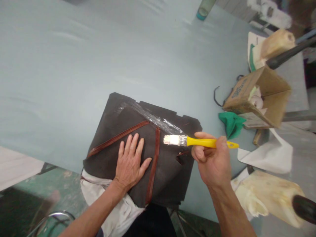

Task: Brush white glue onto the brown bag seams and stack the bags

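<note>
A dark brown panel of leather-like material (pixel 172 177) with two reddish-brown strips (pixel 153 161) lies at the table's near edge. My left hand (pixel 130 159) rests flat on it, fingers spread, between the strips. In my right hand (pixel 212 154) is a paintbrush (pixel 202 142) with a yellow handle, gripped between thumb and fingers. Its white-coated bristles point left over the panel; whether they touch it I cannot tell. A shiny, whitish wet smear (pixel 160 121) runs along the panel's far side. White cloth (pixel 118 210) hangs from the panel's near left edge.
The pale table (pixel 98 59) stretches away ahead. To the right stand an open cardboard box (pixel 242 89), a green cloth or bag (pixel 232 123) and a stained, yellowish container (pixel 274 194). A bottle (pixel 206 8) is at the far edge. A metal stool frame (pixel 56 214) shows lower left.
</note>
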`<state>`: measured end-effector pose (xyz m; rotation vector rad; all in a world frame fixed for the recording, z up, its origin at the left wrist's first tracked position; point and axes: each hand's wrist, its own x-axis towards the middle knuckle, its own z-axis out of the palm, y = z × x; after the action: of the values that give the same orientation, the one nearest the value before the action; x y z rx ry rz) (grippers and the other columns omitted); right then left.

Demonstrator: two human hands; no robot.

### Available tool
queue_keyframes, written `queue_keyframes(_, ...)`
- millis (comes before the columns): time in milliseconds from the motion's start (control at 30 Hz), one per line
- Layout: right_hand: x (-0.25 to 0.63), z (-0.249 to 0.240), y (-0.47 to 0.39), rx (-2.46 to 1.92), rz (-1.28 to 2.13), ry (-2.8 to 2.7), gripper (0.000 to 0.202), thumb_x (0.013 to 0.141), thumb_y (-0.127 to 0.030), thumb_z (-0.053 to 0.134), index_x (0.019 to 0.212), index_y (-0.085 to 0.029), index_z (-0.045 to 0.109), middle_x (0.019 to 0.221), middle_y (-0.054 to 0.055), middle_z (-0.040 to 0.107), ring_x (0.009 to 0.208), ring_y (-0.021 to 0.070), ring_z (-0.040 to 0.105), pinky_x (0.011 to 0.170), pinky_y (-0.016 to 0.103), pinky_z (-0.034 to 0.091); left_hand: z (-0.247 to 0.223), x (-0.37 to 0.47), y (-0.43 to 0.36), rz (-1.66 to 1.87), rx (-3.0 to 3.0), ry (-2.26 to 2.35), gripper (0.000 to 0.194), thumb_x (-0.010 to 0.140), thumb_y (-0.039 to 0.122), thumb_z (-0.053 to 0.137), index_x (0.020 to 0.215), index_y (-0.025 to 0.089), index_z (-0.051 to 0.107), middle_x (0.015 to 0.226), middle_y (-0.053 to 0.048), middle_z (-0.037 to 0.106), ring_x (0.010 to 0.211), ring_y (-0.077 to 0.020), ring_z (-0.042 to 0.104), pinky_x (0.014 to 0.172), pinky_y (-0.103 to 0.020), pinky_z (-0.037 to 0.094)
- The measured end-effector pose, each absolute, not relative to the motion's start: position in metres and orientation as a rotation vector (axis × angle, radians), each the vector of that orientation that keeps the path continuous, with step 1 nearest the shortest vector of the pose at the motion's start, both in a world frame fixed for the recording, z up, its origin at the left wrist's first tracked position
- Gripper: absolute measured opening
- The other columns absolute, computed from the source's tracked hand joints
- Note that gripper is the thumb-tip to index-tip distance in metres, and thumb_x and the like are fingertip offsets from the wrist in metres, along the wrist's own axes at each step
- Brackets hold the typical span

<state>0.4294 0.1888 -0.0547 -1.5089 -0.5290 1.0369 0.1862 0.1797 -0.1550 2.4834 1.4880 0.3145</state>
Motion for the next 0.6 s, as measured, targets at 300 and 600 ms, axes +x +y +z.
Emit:
queue_keyframes(300,0.486,-0.043,0.104,-1.403,1.059,-0.220,0.057,0.082,-0.081,0.067,0.085,-0.024,0.067,0.045,-0.010,0.034,0.042,0.0095,0.025,0.043,0.024,0.026,-0.150,0.195,0.188,0.275,2.451,1.564,0.067,0.105,0.050,0.041,0.156,0.008,0.048,0.168,-0.024,0.040,0.162,-0.0377,0.027,0.132,-0.059,0.018)
queue_keyframes(600,0.517,-0.038,0.044,-1.413,0.930,-0.065,0.056,0.081,-0.080,0.070,0.087,-0.024,0.066,0.048,-0.009,0.038,0.044,0.0095,0.028,0.043,0.022,0.027,-0.141,0.205,0.190,0.282,2.462,1.610,0.060,0.107,0.051,0.043,0.160,0.022,0.041,0.173,-0.014,0.036,0.161,-0.0346,0.030,0.132,-0.058,0.019)
